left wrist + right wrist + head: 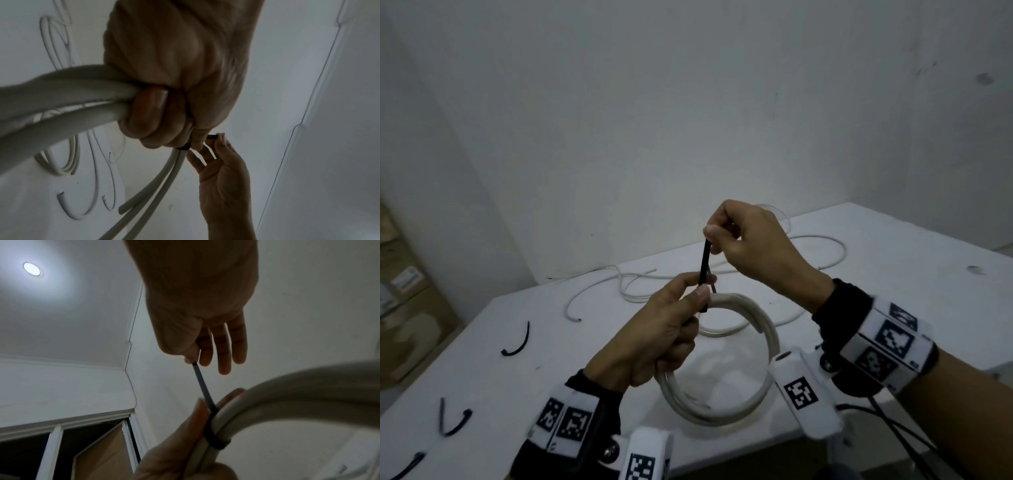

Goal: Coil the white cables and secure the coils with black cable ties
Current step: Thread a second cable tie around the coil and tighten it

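Note:
A coil of white cable (763, 342) hangs above the white table (893, 281), gripped at its left side by my left hand (671, 329). A black cable tie (704, 267) is looped round the coil's strands (219, 445) and its free tail stands upward. My left thumb and forefinger pinch the tie at the loop. My right hand (739, 236) pinches the tail's upper end (195, 368) with the other fingers relaxed. In the left wrist view my left hand (164, 100) is curled round the cable strands (61, 97), with the right hand (224, 170) beyond it.
Loose white cable (822, 253) lies in loops on the far part of the table, and another loose end (571, 308) lies further left. Three spare black ties (518, 342) (453, 419) (407, 466) lie along the left edge. Cardboard boxes (404, 291) stand beside the table at left.

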The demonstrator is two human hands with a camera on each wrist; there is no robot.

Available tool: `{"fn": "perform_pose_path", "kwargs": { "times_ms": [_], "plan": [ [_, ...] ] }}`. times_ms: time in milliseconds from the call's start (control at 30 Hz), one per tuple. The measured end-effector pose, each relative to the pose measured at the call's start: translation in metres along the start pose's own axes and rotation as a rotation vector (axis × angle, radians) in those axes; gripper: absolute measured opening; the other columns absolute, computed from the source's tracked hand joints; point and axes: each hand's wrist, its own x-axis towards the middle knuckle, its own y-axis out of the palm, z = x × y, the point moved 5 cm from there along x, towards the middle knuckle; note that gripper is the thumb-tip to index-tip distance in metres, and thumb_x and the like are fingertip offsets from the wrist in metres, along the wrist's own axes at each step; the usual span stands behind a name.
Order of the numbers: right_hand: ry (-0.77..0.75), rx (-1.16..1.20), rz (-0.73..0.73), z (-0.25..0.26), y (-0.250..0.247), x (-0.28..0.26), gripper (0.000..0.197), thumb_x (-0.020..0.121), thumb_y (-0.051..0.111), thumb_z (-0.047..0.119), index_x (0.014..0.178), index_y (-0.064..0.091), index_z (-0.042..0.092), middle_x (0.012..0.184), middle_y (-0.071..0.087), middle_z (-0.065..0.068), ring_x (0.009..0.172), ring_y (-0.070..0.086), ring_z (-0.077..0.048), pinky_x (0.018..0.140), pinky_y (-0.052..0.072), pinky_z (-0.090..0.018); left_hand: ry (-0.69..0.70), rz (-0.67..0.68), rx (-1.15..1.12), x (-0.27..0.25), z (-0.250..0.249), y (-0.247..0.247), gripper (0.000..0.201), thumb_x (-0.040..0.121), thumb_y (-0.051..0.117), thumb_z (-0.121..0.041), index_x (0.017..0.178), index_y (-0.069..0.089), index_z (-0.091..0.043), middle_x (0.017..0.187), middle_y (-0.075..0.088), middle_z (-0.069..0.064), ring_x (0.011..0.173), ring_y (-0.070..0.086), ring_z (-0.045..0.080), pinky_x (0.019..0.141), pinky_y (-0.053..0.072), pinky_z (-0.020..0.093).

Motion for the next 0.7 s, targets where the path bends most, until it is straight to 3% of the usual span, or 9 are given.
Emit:
{"fn": "perform_pose_path", "kwargs": {
  "times_ms": [100,167,233,300,400,600,700],
  "plan": [
    [0.136,0.371,0.113,-0.004,0.003,-0.002,0.018,0.095,0.051,0.011,0.077,0.050,0.014,0.083,0.071,-0.010,0.077,0.068,-0.023,0.070,0.055,-0.033,0.058,-0.030,0.049,0.002,0.001,-0.003,0.026,0.092,0.050,-0.042,0.101,0.062,-0.021,0.058,0.033,0.005,0.041,0.014,0.011,0.042,0.011,0.019],
    [0.203,0.634,0.194,0.001,0.010,-0.007,0.016,0.098,0.045,0.008,0.082,0.044,0.008,0.071,0.067,-0.010,0.063,0.065,-0.025,0.061,0.053,-0.030,0.054,-0.037,0.092,0.003,0.001,0.000,0.026,0.095,0.047,-0.040,0.098,0.065,-0.021,0.057,0.049,0.010,0.035,0.018,0.012,0.040,0.014,0.018],
    [0.243,0.713,0.208,0.001,0.014,-0.005,0.019,0.099,0.042,0.007,0.080,0.041,0.009,0.060,0.057,-0.006,0.048,0.056,-0.021,0.053,0.048,-0.031,0.052,-0.036,0.124,0.005,-0.001,0.007,0.027,0.096,0.046,-0.040,0.099,0.065,-0.022,0.060,0.056,0.013,0.034,0.020,0.014,0.039,0.016,0.018],
    [0.272,0.715,0.214,-0.001,0.014,0.001,0.023,0.098,0.042,0.006,0.076,0.040,0.010,0.057,0.050,-0.005,0.043,0.048,-0.017,0.053,0.044,-0.031,0.047,-0.042,0.161,0.006,-0.004,0.014,0.027,0.098,0.044,-0.040,0.102,0.062,-0.020,0.055,0.051,0.010,0.036,0.021,0.013,0.039,0.017,0.019],
    [0.288,0.631,0.215,-0.004,0.012,0.011,0.025,0.098,0.043,0.005,0.074,0.041,0.011,0.055,0.047,-0.005,0.040,0.045,-0.014,0.053,0.045,-0.030,0.027,-0.052,0.141,0.008,-0.004,0.022,0.025,0.099,0.042,-0.038,0.098,0.056,-0.017,0.053,0.030,0.000,0.043,0.017,0.012,0.042,0.014,0.021],
    [0.340,0.587,0.233,-0.017,0.014,0.015,0.029,0.095,0.043,-0.001,0.068,0.040,0.010,0.056,0.042,-0.007,0.046,0.041,-0.017,0.050,0.042,-0.028,-0.057,0.007,0.027,0.010,-0.001,0.033,0.021,0.099,0.040,-0.040,0.091,0.045,-0.022,0.054,0.019,-0.002,0.044,0.009,0.010,0.043,0.007,0.017],
    [0.399,0.584,0.026,-0.032,-0.007,0.034,0.029,0.095,0.046,0.004,0.067,0.045,0.012,0.052,0.043,-0.004,0.040,0.041,-0.014,0.042,0.040,-0.020,-0.099,0.073,0.039,0.007,0.010,0.035,0.023,0.099,0.043,-0.037,0.082,0.050,-0.024,0.052,0.022,-0.002,0.042,0.011,0.009,0.041,0.007,0.016]
  ]
}}
